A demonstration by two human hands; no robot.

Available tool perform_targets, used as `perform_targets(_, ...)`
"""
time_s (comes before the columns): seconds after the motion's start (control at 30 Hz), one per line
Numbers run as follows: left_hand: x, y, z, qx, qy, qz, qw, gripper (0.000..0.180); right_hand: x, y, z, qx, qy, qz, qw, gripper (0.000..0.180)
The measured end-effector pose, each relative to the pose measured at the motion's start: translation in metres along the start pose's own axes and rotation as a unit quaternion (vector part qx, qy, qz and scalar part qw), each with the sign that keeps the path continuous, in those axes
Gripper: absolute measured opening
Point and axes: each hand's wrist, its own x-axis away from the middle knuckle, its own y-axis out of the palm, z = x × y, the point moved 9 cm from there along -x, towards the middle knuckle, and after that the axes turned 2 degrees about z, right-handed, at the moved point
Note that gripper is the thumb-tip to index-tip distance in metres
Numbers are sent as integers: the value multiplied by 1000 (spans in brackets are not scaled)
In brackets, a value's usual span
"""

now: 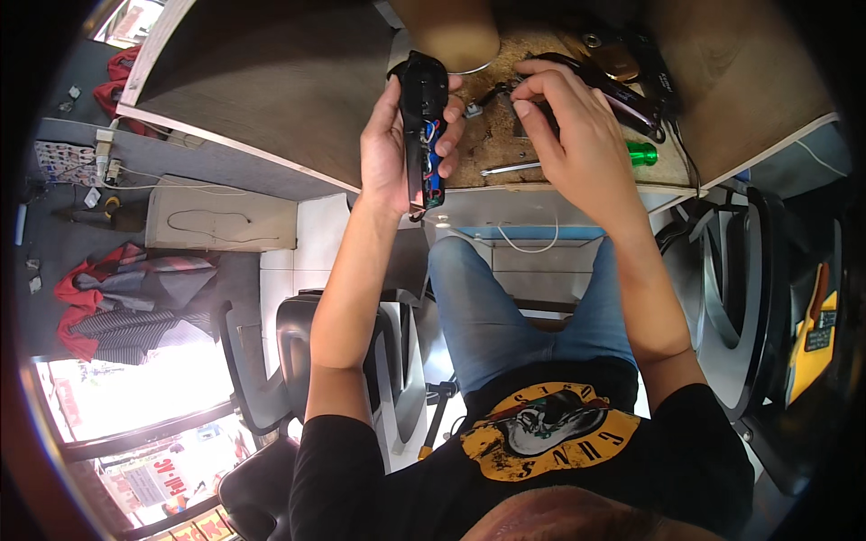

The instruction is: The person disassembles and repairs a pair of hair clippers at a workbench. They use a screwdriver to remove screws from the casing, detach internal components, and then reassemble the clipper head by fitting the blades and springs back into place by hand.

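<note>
Upright in my left hand [383, 135] is an opened black hair clipper [422, 99], with my fingers wrapped round its sides. Its lower half lies bare, showing a blue battery cell [431, 144] and thin coloured wires. My right hand [577, 126] hovers over the worktop, thumb and forefinger close together among small dark parts [492, 95]. Whatever lies between those fingertips is too small to make out. Below that hand rests a screwdriver [511, 169] with a green handle [642, 154]. A second dark hair clipper [631, 104] lies just beyond the hand.
The worn brown worktop [487, 149] sits between wooden side panels [253, 90]. A round tan object [448, 32] stands at its back. Black chairs [722, 288] flank me. Further left are a cardboard piece [221, 212], a power strip [106, 153] and a red-and-grey garment [135, 288].
</note>
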Motion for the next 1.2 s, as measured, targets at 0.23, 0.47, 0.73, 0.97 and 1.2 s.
perform_targets(0.23, 3, 5, 1, 18, 8, -54, 998, 79, 2, 1, 1, -22, 25, -7, 999, 10)
perform_targets(0.47, 0, 2, -1, 2, -3, -47, 999, 73, 3, 4, 18, -111, 130, -24, 985, 18)
perform_targets(0.73, 1, 0, -2, -29, -4, -16, 999, 74, 3, 4, 13, -75, 107, -39, 991, 20)
perform_targets(0.97, -1, 0, -2, 3, -10, -58, 998, 73, 4, 5, 5, -52, 72, -49, 995, 26)
perform_targets(1.2, 1, -3, -1, 30, -12, -68, 997, 64, 4, 8, 5, -33, 48, -62, 996, 32)
